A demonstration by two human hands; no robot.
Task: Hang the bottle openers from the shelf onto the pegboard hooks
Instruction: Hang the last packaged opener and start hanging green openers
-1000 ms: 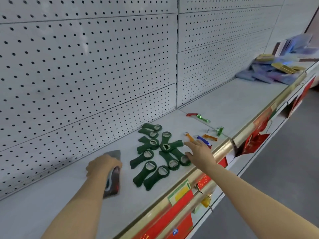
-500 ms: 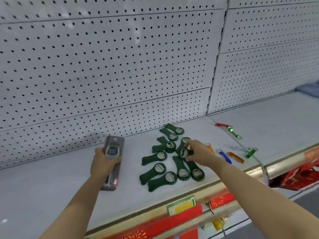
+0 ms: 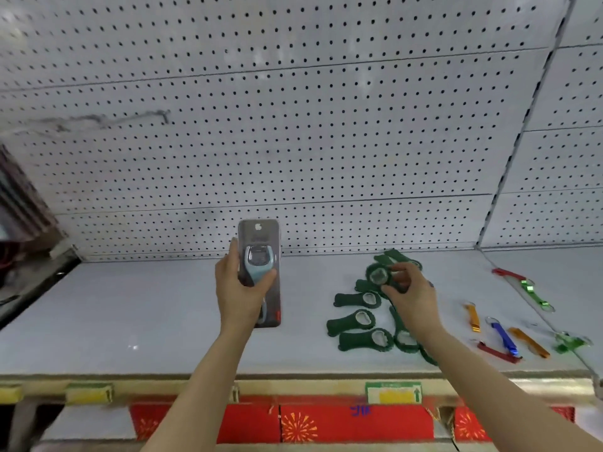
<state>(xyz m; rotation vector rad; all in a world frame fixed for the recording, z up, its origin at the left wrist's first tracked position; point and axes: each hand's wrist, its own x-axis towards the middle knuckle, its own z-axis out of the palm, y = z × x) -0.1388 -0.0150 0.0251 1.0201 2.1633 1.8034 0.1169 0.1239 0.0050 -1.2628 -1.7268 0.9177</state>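
A packaged blue opener (image 3: 259, 265) stands upright in the left hand (image 3: 239, 290), thumb across its front and fingers wrapped behind, lifted clear of the shelf (image 3: 156, 318) and facing the pegboard (image 3: 326, 141). To its right, the right hand (image 3: 409, 290) pinches the ring end of one green opener (image 3: 378, 276) between thumb and fingertips, raised just above the pile. The remaining green openers (image 3: 355, 324) lie loose on the shelf in a cluster under and beside that hand; their exact count cannot be told where the wrist covers them. Further right, small coloured key-ring openers (image 3: 504, 337) in orange, blue, red and green lie scattered, untouched.

Only one hook (image 3: 130, 118) shows on the board, a blurred wire peg at upper left, well apart from both hands, and nothing hangs on it. By that reading the job is barely begun: two openers are in hand, none is hung, and nearly the whole stock waits on the shelf. The card in the left hand has a punched slot at its top and looks the likeliest first to go up. Yellow price tags (image 3: 393, 393) line the shelf edge, with red packets (image 3: 326, 422) below.
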